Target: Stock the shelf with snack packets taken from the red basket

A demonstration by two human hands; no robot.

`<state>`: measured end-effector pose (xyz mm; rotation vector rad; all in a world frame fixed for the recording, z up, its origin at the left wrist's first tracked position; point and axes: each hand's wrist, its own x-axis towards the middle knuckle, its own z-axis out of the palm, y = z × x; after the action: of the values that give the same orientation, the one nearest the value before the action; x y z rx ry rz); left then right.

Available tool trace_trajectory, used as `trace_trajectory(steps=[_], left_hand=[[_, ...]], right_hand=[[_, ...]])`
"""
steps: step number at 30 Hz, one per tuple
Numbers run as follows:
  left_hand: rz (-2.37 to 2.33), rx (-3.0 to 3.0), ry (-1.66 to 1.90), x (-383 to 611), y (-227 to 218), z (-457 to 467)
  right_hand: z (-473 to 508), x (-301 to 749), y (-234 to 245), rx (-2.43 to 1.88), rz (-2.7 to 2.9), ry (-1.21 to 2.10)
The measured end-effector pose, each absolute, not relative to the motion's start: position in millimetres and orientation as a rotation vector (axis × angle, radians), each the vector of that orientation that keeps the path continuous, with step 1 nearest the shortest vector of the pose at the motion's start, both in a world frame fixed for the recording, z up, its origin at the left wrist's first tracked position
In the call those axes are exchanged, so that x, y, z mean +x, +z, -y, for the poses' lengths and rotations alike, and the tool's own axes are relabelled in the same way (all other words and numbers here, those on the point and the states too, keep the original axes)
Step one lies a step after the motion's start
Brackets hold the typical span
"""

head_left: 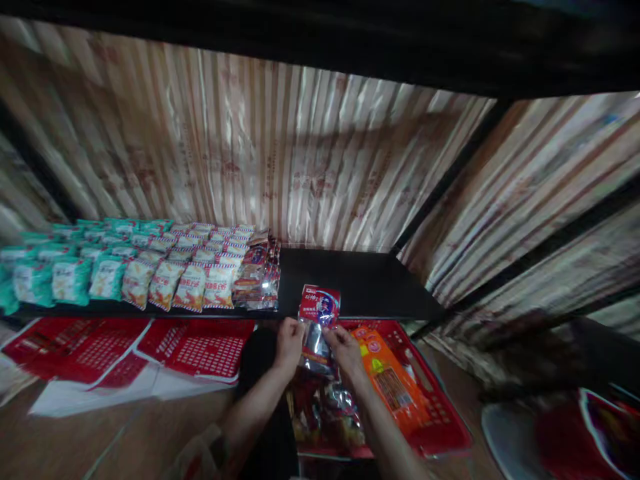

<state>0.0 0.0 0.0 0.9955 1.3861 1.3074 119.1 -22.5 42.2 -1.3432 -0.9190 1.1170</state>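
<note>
Between my two hands is a red snack packet (319, 303) with a clear, dark lower half, held upright in front of the black shelf (345, 270). My left hand (289, 347) pinches its left edge, and my right hand (345, 350) grips the right edge. Below them, a red basket (453, 437) holds shiny dark packets (325, 413) and a large orange bag (393, 380). At the left of the bare shelf part stands a row of similar red-brown packets (257, 273).
Rows of cream-coloured snack bags (190, 287) and teal bags (70, 277) fill the shelf's left side. Red baskets (200, 350) lie below its front edge. A dark post (450, 173) rises at the right, and striped sheeting (240, 147) hangs behind. Another red container (575, 427) is at lower right.
</note>
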Motion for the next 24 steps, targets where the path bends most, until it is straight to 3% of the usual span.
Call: trace_trajectory(steps=[13, 24], left_hand=[[-1.489, 1.121, 1.367, -46.3, 32.1, -39.4], [-1.735, 1.281, 1.455, -88.6, 64.1, -89.5]], right_hand=[[-36.3, 68.9, 83.0, -1.219, 0.921, 1.231], [-132.4, 17.5, 98.2, -1.241, 1.127, 1.128]])
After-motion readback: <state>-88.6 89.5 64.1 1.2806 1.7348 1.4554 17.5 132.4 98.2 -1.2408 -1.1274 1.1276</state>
